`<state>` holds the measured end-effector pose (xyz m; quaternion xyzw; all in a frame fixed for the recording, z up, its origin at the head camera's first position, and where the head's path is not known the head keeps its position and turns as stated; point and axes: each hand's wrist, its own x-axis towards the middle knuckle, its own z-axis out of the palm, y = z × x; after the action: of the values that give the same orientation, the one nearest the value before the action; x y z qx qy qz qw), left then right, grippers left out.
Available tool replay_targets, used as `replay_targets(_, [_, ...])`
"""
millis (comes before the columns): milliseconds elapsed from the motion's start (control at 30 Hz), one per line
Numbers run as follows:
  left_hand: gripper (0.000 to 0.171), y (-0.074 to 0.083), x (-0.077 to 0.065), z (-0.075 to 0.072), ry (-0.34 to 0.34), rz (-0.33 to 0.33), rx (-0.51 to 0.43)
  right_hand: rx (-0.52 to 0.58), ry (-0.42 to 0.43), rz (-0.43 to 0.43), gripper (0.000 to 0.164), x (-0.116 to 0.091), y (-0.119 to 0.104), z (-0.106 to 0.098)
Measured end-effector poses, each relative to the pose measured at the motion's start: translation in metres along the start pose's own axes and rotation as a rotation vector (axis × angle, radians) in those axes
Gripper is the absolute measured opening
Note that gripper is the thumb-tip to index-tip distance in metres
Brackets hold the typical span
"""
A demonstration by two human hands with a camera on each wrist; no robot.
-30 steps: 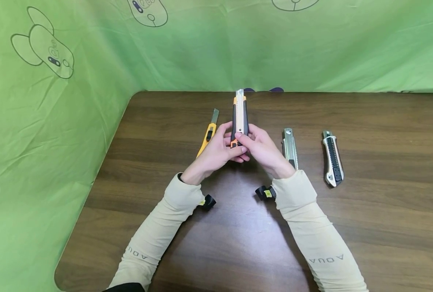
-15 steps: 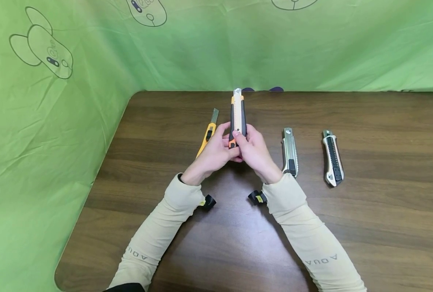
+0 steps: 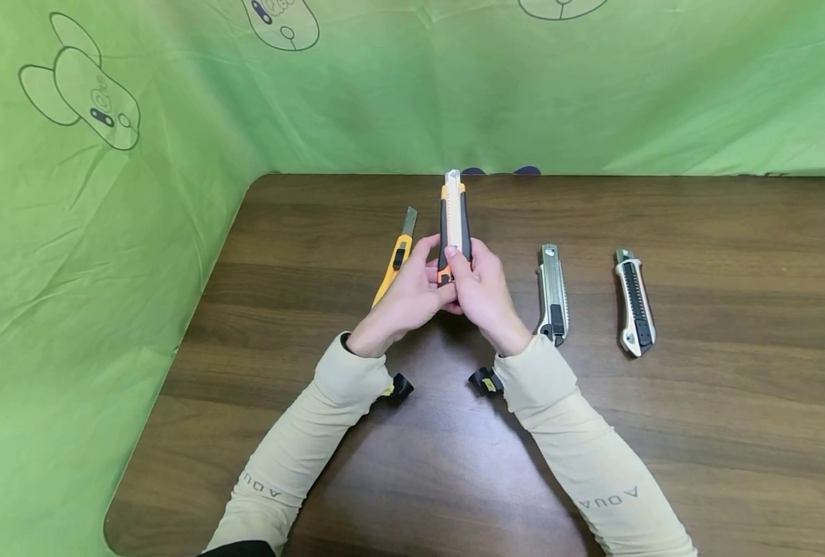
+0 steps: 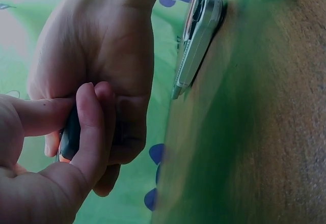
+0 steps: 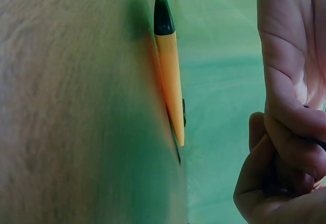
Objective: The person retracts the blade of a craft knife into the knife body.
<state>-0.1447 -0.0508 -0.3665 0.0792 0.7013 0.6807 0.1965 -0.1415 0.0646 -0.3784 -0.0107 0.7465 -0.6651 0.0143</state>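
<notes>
Both hands hold an orange-and-black utility knife (image 3: 453, 213) with a pale metal channel, raised over the far middle of the table and pointing away from me. The left hand (image 3: 410, 294) grips its lower end from the left. From the right, the right hand (image 3: 483, 294) holds the same end, its thumb lying on the channel. In the left wrist view, fingers cover most of the knife's black end (image 4: 71, 135). A yellow utility knife (image 3: 393, 267), its blade extended, lies just left of the left hand. Right of the right hand lies a silver utility knife (image 3: 553, 290).
Farther right on the brown wooden table (image 3: 732, 402) lies a silver-and-black utility knife (image 3: 635, 305). Green cloth (image 3: 412, 93) hangs along the table's back and left edges. A small black camera sits at each wrist.
The right hand and forearm have shifted slightly left, uncovering the near end of the silver utility knife. The held utility knife has moved a little left too.
</notes>
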Motion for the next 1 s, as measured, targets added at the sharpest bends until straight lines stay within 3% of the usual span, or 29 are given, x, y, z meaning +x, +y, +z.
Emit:
replay_targets(500, [0.068, -0.0004, -0.0001, 0.0025, 0.004, 0.013, -0.014, 0.013, 0.022, 0.027, 0.032, 0.0011, -0.0007, -0.0014])
replay_targets(600, [0.069, -0.0003, 0.0013, 0.0015, 0.032, 0.037, -0.050, 0.092, -0.018, 0.025, 0.033, 0.0017, -0.0004, -0.0016])
replay_targets(767, [0.070, 0.0012, 0.0026, -0.0026, 0.071, 0.040, -0.127, 0.292, -0.171, 0.060, 0.034, 0.0007, -0.0014, -0.0012])
replay_targets(1000, [0.072, 0.0037, 0.0014, -0.0065, -0.009, 0.024, -0.161, 0.441, -0.248, 0.086, 0.033, 0.0008, -0.0019, -0.0035])
